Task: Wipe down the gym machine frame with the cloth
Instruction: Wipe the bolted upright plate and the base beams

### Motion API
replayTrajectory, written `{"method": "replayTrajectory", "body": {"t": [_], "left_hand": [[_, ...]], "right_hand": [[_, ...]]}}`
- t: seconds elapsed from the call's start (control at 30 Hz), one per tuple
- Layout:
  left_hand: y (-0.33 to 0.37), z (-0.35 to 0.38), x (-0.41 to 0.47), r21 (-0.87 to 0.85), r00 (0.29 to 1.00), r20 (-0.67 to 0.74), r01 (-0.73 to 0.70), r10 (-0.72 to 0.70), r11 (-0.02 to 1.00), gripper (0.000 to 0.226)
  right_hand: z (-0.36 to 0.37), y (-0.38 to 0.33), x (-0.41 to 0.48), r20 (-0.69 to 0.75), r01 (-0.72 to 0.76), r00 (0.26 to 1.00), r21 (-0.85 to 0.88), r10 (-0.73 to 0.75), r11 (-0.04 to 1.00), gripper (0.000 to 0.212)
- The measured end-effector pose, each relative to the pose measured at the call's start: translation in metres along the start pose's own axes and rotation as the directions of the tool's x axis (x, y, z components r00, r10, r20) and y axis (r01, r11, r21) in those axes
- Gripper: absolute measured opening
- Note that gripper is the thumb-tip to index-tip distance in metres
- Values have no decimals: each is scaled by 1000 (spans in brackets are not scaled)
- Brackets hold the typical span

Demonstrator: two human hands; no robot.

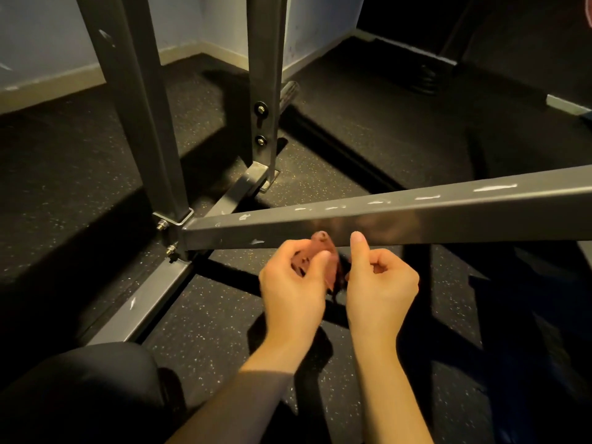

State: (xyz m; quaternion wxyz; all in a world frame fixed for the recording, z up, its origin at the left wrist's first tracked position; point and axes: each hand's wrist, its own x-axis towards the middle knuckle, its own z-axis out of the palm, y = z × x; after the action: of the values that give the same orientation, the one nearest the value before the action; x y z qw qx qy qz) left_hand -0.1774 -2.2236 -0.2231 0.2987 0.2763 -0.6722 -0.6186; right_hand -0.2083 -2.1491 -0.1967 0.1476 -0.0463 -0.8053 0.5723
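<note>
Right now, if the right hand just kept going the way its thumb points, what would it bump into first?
Probably the slanted grey frame bar. The right hand has its thumb raised just under the bar's lower edge, though depth is unclear from this view.

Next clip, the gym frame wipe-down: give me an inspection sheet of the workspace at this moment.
Surface: dark speckled rubber floor, in deep shadow in places.
Job's things: grey frame; the slanted bar shows chipped white marks; small reddish cloth bunched just below it, seemingly not touching the bar.
Clutter: nothing seen.
Grippers: left hand and right hand both pinch the cloth between them.
Cables: nothing seen.
Surroundings: two uprights bolted to base rails, pale wall with skirting behind, person's knee lower left.
</note>
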Motion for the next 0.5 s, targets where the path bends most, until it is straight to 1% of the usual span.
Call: {"method": "replayTrajectory", "body": {"t": [0.03, 0.07, 0.13, 0.17, 0.23, 0.3, 0.37, 0.43, 0.5], "left_hand": [[3, 4, -3, -14, 999, 23, -23, 24, 1000, 12], [4, 5, 0, -10, 999, 14, -31, 31, 999, 11], [-6, -6, 17, 26, 999, -49, -12, 13, 1000, 11], [-15, -16, 29, 40, 995, -98, 23, -19, 999, 10], [-38, -39, 54, 47, 968, -216, 140, -126, 989, 10], [-55, -55, 72, 66, 934, -284, 242, -215, 968, 10], [-57, -56, 72, 90, 930, -283, 267, -233, 959, 9], [-51, -47, 60, 70, 958, -224, 202, -182, 977, 8], [-40, -36, 42, 65, 988, -117, 109, -101, 992, 8]], "right_hand": [[1, -2, 0, 6, 7, 1000, -6, -7, 1000, 52], [2, -3, 2, 7, 12, 1000, -12, -12, 1000, 52], [3, -4, 4, 7, 8, 1000, -21, -8, 1000, 54], [3, -4, 6, 11, -2, 1000, -22, 2, 1000, 55], [3, -4, 6, 20, -30, 999, -16, 30, 999, 56], [4, -3, 5, 21, -50, 999, -12, 50, 999, 56], [6, -2, 3, 29, -62, 998, -23, 63, 998, 55], [12, -2, 2, 29, -69, 997, -39, 70, 997, 54], [17, -2, 1, 16, -83, 996, -22, 84, 996, 55]]}}
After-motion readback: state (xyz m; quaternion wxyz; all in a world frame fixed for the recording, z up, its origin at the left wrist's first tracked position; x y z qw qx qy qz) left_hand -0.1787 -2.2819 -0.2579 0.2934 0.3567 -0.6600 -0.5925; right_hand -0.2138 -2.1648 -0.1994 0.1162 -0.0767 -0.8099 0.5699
